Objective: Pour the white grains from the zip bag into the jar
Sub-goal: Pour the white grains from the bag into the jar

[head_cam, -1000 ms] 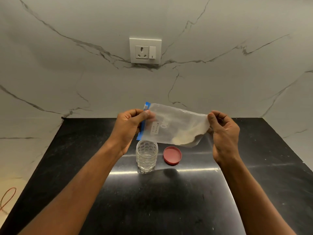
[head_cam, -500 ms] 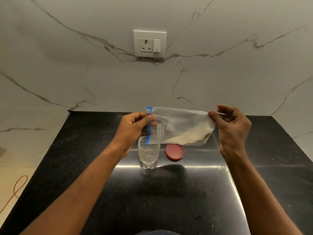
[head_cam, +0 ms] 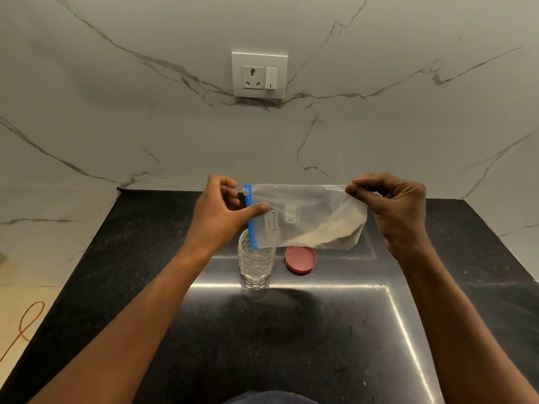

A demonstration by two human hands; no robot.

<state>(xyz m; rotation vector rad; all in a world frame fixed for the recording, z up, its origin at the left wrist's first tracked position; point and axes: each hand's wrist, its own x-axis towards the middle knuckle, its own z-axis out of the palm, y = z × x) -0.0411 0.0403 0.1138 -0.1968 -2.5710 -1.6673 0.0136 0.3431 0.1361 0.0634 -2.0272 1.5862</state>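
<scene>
Zip bag is being pinched above jar: left hand at zip end, right hand at end farther from jar. Pre-pour step; slider likely needs opening next.

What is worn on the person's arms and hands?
Nothing on either. The left forearm and right forearm are bare to the frame edge, with no sleeves. The left hand and right hand carry no gloves, and no ring, watch or band shows. Only dark cloth shows at the bottom edge.

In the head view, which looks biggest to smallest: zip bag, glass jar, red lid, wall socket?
1. zip bag
2. wall socket and glass jar, about alike
3. red lid
</scene>
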